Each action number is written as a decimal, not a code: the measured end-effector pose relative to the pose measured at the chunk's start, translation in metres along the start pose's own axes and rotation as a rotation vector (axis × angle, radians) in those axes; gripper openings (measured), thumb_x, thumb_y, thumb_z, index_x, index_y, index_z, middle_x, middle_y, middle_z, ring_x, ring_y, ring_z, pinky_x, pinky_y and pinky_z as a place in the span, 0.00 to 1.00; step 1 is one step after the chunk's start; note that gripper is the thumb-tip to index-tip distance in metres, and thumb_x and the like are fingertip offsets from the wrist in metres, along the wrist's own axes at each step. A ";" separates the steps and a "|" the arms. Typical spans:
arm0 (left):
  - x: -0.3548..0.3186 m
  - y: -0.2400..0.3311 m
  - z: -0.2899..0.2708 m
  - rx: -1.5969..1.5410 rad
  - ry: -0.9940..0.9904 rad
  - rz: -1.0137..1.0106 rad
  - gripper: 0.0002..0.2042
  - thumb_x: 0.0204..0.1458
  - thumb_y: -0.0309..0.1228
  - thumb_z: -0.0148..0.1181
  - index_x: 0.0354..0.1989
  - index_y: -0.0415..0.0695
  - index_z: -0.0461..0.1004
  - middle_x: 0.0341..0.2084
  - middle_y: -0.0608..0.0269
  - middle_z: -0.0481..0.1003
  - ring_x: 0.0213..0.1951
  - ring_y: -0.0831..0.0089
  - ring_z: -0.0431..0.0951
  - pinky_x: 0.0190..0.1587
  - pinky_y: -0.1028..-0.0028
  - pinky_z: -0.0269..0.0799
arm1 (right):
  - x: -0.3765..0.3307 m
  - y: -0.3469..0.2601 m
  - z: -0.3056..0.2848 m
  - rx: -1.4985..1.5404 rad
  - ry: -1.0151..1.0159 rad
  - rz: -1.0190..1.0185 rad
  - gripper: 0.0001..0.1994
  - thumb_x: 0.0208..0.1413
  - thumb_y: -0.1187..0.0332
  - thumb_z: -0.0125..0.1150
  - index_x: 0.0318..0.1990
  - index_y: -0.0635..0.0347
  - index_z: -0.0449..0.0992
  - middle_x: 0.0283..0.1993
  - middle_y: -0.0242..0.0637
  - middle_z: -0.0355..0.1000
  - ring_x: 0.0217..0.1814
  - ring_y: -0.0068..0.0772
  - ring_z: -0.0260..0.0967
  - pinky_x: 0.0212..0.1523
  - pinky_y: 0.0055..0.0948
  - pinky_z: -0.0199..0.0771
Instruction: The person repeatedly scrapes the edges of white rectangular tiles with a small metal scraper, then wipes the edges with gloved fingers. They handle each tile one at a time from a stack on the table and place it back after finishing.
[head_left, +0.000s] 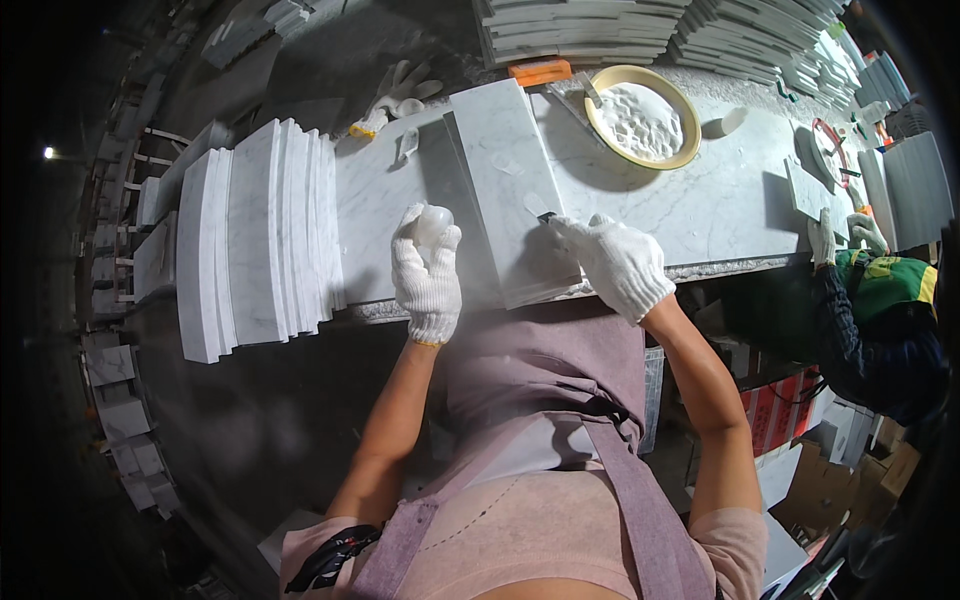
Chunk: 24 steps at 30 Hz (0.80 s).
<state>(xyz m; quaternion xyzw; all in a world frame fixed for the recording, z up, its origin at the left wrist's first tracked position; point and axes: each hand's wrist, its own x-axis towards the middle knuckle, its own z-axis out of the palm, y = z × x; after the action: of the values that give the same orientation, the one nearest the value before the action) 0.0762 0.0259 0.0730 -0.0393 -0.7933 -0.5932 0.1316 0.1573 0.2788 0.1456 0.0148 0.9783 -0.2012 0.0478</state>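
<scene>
A long white marble tile (505,170) lies on the marble workbench (700,200) in front of me. My right hand (618,262), in a white knit glove, holds a small putty knife (540,208) with its blade on the tile's near end. My left hand (428,268), also gloved, is closed around a small whitish lump (432,222) just left of the tile.
A stack of marble tiles on edge (260,235) stands at the left. A yellow bowl of white paste (642,118) and an orange-handled tool (540,72) sit behind the tile. A spare glove (395,100) lies at the back. Another person (880,320) works at the right.
</scene>
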 end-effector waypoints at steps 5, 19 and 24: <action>-0.007 0.005 0.006 -0.125 -0.026 -0.086 0.25 0.59 0.27 0.75 0.64 0.39 0.74 0.59 0.56 0.79 0.57 0.66 0.79 0.64 0.65 0.75 | 0.017 -0.008 0.006 0.055 0.092 0.010 0.20 0.70 0.60 0.54 0.66 0.31 0.76 0.44 0.47 0.79 0.40 0.51 0.83 0.37 0.47 0.82; 0.011 -0.004 -0.003 0.088 -0.215 0.149 0.25 0.57 0.26 0.74 0.64 0.45 0.76 0.53 0.57 0.82 0.56 0.59 0.82 0.61 0.59 0.76 | -0.009 0.012 0.013 0.263 0.148 0.063 0.24 0.70 0.66 0.60 0.72 0.38 0.75 0.38 0.42 0.78 0.40 0.45 0.80 0.41 0.41 0.81; 0.020 -0.019 0.002 0.456 -0.223 0.350 0.29 0.51 0.27 0.77 0.63 0.51 0.78 0.52 0.61 0.81 0.54 0.56 0.81 0.59 0.58 0.77 | -0.003 0.047 0.048 0.366 0.360 0.179 0.27 0.67 0.66 0.58 0.73 0.32 0.72 0.49 0.45 0.78 0.50 0.49 0.78 0.49 0.44 0.80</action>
<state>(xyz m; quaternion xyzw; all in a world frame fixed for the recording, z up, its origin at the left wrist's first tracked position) 0.0522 0.0203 0.0604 -0.2096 -0.8967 -0.3601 0.1495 0.1669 0.3023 0.0834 0.1452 0.9132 -0.3636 -0.1129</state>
